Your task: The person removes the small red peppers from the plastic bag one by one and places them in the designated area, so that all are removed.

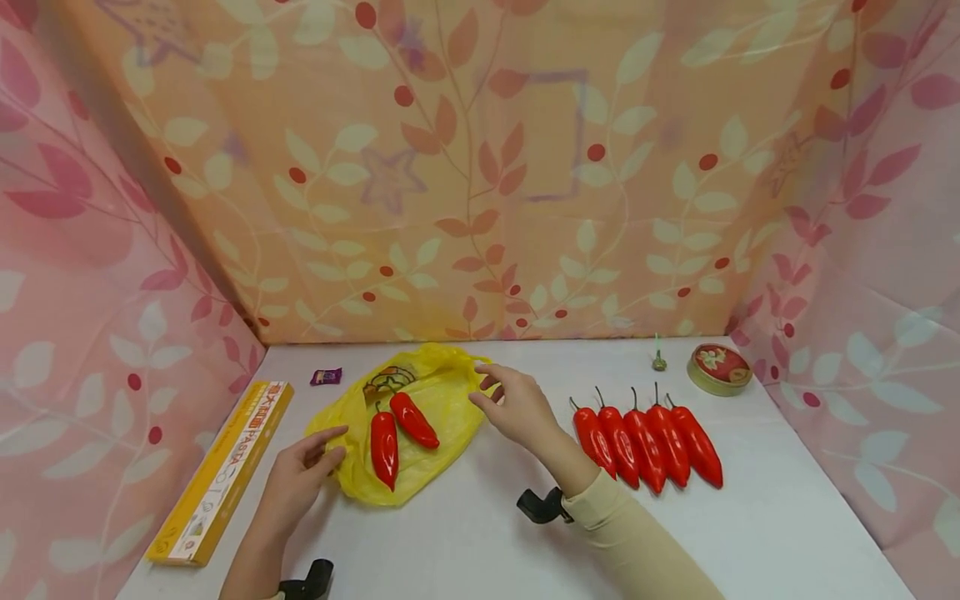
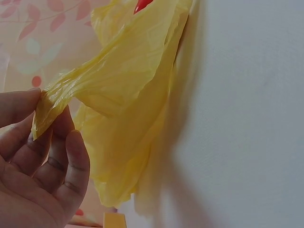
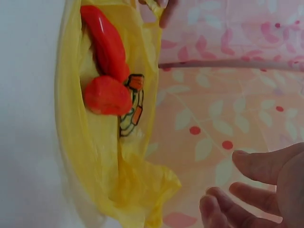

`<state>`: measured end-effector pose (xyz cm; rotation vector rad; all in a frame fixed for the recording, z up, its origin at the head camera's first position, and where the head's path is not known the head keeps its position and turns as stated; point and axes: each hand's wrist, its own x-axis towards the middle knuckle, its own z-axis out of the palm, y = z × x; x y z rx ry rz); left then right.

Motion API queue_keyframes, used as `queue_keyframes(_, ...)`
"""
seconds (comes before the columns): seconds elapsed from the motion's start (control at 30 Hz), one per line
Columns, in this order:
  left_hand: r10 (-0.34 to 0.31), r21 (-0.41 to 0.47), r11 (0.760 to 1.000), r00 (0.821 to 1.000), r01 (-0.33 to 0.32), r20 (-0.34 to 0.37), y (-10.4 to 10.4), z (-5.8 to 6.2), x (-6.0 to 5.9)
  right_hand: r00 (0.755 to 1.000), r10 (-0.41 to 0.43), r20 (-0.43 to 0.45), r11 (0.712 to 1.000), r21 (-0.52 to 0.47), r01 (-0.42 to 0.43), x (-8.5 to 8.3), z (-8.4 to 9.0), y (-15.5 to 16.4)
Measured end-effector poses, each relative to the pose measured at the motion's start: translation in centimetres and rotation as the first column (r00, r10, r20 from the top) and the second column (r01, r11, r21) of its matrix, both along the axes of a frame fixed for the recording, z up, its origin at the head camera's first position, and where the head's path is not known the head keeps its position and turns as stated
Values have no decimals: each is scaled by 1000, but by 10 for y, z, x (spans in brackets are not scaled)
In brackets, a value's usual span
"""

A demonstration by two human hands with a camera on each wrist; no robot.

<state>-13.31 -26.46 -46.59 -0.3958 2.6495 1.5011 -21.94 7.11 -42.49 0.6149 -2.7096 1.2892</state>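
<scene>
A yellow plastic bag is spread on the white table, with two shiny red chili peppers lying on it. My left hand pinches the bag's left edge between thumb and fingers; in the left wrist view the gathered yellow plastic stands up between the fingertips. Beside the bag's upper right corner hovers my right hand, fingers relaxed and holding nothing. In the right wrist view a gap shows between its fingers and the plastic. A dark drawing is printed on the bag.
Several more red peppers lie in a row right of the right forearm. Behind them are a small green-stringed trinket and a round red-lidded tin. On the left lie a long yellow pasta box and a small purple packet.
</scene>
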Motion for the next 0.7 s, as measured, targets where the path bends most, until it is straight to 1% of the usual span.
queue_keyframes(0.13,9,-4,1000,1000,-9,14,-1,1,0,996,83,43,994,-75,-80,-5,-4,-13)
queue_keyframes(0.27,9,1,1000,1000,-9,17,0,1,1,991,116,70,988,-108,-108,-9,-8,-26)
queue_keyframes(0.33,12,5,1000,1000,-12,18,1,1,1,989,122,87,988,-110,-112,-11,-10,-33)
queue_keyframes(0.5,14,5,1000,1000,-14,14,2,-1,0,986,124,107,991,-66,-118,-18,-18,-52)
queue_keyframes(0.7,17,-6,1000,1000,-17,6,1,1,0,975,158,159,987,-33,-155,-25,-26,-68)
